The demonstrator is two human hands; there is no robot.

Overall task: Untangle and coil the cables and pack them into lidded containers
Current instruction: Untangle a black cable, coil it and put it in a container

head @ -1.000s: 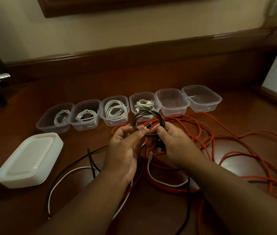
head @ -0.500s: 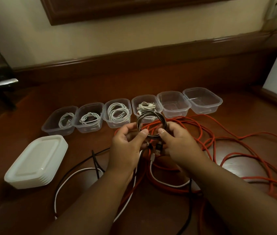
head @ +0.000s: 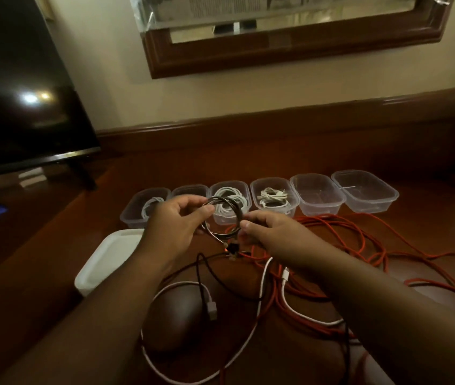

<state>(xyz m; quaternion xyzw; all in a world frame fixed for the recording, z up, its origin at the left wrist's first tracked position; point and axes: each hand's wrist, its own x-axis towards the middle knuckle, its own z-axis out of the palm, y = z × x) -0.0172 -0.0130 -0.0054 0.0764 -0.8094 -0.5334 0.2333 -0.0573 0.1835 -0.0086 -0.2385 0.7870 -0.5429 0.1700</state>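
On the wooden table [head: 318, 159], a far row of six clear containers [head: 316, 197] has its two rightmost tubs empty, with a white lid stack [head: 109, 259] near left and loose orange cable [head: 346, 237] sprawled right. The dark coiled cable [head: 222, 218] is held above the row's middle. The left hand [head: 177, 226] pinches its left side and the right hand [head: 269, 230] its right; keeping both pinches firm should stop the loops springing open before lowering it into the nearer empty tub, dangling plug ends [head: 232, 250] tucked inside.
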